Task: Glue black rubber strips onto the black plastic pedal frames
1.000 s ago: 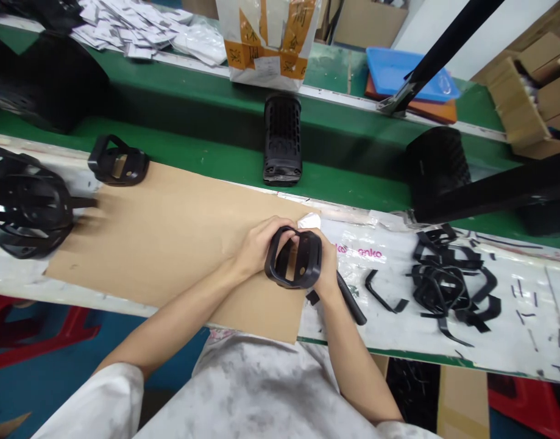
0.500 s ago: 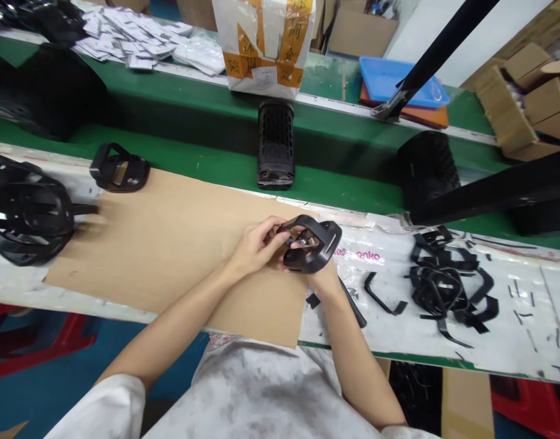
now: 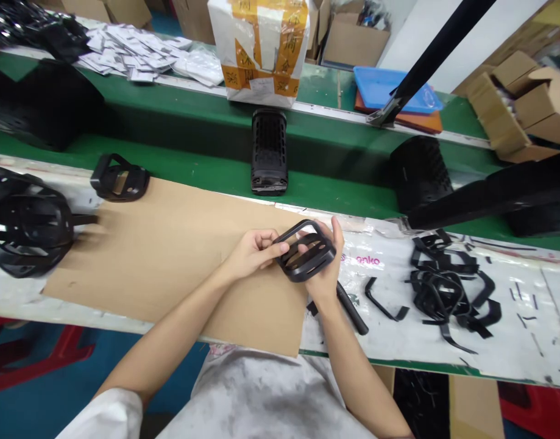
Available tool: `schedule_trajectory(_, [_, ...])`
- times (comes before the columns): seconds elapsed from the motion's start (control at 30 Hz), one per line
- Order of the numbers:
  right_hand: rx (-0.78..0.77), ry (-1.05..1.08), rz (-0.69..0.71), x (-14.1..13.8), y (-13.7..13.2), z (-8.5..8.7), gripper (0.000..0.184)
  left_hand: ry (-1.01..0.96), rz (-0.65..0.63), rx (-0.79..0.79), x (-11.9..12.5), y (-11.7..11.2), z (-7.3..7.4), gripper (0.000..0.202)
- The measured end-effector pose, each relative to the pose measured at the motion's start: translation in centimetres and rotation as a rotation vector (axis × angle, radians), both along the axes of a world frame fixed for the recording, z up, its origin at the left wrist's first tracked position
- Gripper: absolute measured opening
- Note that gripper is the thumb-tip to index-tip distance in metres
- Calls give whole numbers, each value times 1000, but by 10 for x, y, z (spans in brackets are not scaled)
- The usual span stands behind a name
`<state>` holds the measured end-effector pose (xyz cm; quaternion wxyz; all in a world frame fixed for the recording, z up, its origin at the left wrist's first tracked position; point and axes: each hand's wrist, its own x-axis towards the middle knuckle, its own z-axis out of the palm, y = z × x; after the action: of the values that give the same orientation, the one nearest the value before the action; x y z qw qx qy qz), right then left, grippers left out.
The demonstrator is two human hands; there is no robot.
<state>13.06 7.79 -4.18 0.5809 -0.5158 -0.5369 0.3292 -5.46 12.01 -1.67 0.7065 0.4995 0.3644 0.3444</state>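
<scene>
Above the right part of a brown cardboard sheet (image 3: 170,244), both hands hold a black plastic frame (image 3: 302,268) with a raised loop and slots. My left hand (image 3: 252,250) pinches its left edge between thumb and fingers. My right hand (image 3: 328,262) grips it from the right and behind; some of those fingers are hidden by the frame. A similar black frame (image 3: 119,178) lies at the cardboard's upper left corner. Beside my right forearm lies a black tool handle (image 3: 351,310). To its right is a single bent black strip (image 3: 382,300).
Bent black strips (image 3: 444,286) lie heaped at right. Several black frames (image 3: 28,222) are piled at left. A black slotted housing (image 3: 269,152) stands behind the cardboard, below a taped white package (image 3: 261,55). A black post (image 3: 435,61) slants near a blue tray (image 3: 384,88).
The black frame has turned in my hands, so its slotted side now faces me more. My right hand has come up along its right side and shows more.
</scene>
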Motion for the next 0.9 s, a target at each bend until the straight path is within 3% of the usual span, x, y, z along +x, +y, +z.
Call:
schedule_trajectory(0.1, [109,-68,-81,4,-1,-1,56,-3,-137,-60,-4,2,0,59])
schedule_trajectory(0.23, [117,-122,-133,9,-1,-3,19,3,-346,-132,-7,2,1,57])
schedule_trajectory(0.33, [110,-90,-72,10,0,-4,17,-30,-373,-139,-7,2,0,59])
schedule_trajectory(0.53, [73,-66,10,6,0,-1,21,26,-229,-116,-1,3,-7,74])
schedule_trajectory(0.63, [78,-76,16,4,-2,0,24,28,-152,-107,6,2,-9,61])
schedule_trajectory(0.73, [86,-89,30,3,-4,0,24,-88,-153,-156,12,-1,-11,48])
schedule_trajectory(0.9, [74,-57,13,1,-3,-3,25,-77,-137,-146,19,-8,-15,58])
